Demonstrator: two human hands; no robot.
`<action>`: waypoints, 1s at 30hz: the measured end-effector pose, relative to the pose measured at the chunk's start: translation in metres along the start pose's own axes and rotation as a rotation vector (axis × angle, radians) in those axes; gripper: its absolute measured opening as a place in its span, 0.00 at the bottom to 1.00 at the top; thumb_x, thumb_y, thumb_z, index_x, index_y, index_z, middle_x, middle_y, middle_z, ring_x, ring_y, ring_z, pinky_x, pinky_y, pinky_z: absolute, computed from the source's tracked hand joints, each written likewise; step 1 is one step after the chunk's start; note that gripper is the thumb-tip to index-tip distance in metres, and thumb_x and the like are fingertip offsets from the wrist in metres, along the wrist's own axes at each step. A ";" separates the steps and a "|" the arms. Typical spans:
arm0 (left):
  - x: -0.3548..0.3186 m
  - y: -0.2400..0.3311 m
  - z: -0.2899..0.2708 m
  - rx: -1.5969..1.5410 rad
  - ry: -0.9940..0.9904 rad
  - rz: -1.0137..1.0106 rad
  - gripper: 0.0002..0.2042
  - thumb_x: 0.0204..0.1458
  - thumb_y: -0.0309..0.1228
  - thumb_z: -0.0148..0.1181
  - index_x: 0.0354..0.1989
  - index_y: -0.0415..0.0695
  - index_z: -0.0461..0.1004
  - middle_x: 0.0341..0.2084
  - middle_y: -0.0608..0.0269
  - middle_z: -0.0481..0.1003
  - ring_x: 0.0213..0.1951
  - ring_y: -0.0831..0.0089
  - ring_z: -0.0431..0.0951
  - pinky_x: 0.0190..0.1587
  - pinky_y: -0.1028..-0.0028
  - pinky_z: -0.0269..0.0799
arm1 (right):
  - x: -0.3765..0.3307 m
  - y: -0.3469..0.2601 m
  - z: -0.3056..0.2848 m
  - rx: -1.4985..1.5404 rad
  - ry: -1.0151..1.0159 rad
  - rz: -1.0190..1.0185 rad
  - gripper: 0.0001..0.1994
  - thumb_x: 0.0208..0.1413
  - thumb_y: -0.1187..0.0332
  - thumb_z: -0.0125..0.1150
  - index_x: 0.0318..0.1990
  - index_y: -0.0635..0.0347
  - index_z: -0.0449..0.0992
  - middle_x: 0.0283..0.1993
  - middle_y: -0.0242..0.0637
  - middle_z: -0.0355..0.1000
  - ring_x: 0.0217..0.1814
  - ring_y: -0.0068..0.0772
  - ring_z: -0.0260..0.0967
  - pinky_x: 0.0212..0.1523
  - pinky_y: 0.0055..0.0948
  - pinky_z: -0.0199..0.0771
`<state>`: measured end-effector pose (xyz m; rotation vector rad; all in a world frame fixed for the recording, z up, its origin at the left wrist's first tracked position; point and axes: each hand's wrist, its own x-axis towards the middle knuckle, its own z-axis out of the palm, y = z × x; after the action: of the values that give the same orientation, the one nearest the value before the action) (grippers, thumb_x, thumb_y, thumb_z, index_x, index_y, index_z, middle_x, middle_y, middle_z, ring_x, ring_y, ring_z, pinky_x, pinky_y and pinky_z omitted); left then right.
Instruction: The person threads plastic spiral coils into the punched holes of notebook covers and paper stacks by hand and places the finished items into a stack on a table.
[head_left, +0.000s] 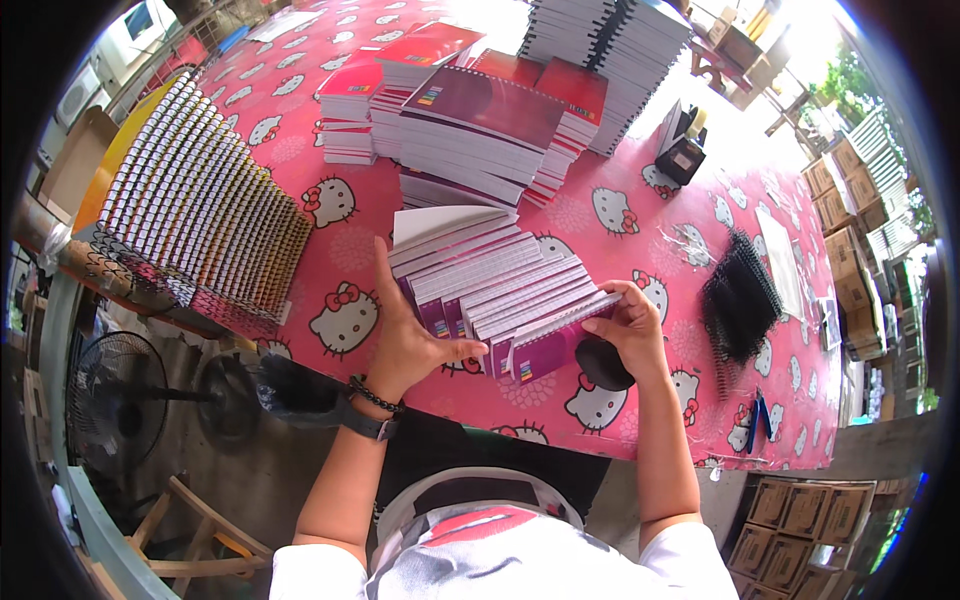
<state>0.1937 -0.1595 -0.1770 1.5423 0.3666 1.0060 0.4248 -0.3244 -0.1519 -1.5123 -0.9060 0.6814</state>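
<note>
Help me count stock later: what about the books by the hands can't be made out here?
- Head view: fanned notebooks overlap, so most covers are hidden.
- Left hand covers the row's near corner.
- Right hand partly hides a dark round thing.
- Cover print on the stacked notebooks is too small.

Left hand (405, 335) flat against the near side of a slanted row of purple-covered notebooks (495, 295), right hand (632, 325) gripping the row's far end by a black round thing (603, 365). All on a pink cartoon-cat tablecloth (350, 225). Behind, stacked red and maroon spiral notebooks (470, 110); black spiral coils (738, 300) lie off right, and a tall leaning stack of white-coil books (205, 215) stands left.
</note>
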 end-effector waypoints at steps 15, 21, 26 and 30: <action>0.000 0.005 -0.001 -0.115 -0.010 -0.035 0.71 0.25 0.31 0.80 0.68 0.49 0.20 0.61 0.49 0.56 0.62 0.60 0.60 0.63 0.63 0.57 | -0.005 -0.017 -0.005 0.011 -0.094 0.020 0.26 0.41 0.86 0.66 0.52 0.62 0.71 0.47 0.30 0.71 0.47 0.18 0.68 0.51 0.20 0.69; -0.002 -0.001 0.003 0.149 0.046 0.020 0.70 0.21 0.34 0.82 0.68 0.39 0.26 0.60 0.48 0.53 0.60 0.59 0.60 0.63 0.63 0.57 | -0.002 -0.008 -0.011 0.281 -0.113 0.046 0.23 0.42 0.85 0.67 0.50 0.66 0.71 0.45 0.32 0.73 0.47 0.20 0.69 0.50 0.21 0.71; -0.002 -0.002 0.002 0.079 0.053 0.017 0.70 0.22 0.37 0.82 0.68 0.38 0.28 0.60 0.48 0.51 0.61 0.59 0.59 0.63 0.63 0.56 | -0.003 -0.001 -0.013 0.253 -0.071 0.010 0.19 0.42 0.87 0.65 0.44 0.67 0.73 0.43 0.34 0.73 0.46 0.21 0.70 0.48 0.22 0.74; -0.002 -0.004 -0.001 0.147 0.051 0.024 0.69 0.23 0.39 0.81 0.68 0.38 0.29 0.60 0.48 0.50 0.61 0.59 0.58 0.63 0.63 0.56 | -0.005 -0.002 -0.020 0.214 -0.049 -0.013 0.19 0.41 0.89 0.64 0.43 0.66 0.73 0.42 0.34 0.74 0.45 0.22 0.70 0.48 0.22 0.75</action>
<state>0.1926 -0.1591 -0.1815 1.6587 0.4673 1.0579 0.4390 -0.3391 -0.1477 -1.3039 -0.8507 0.7831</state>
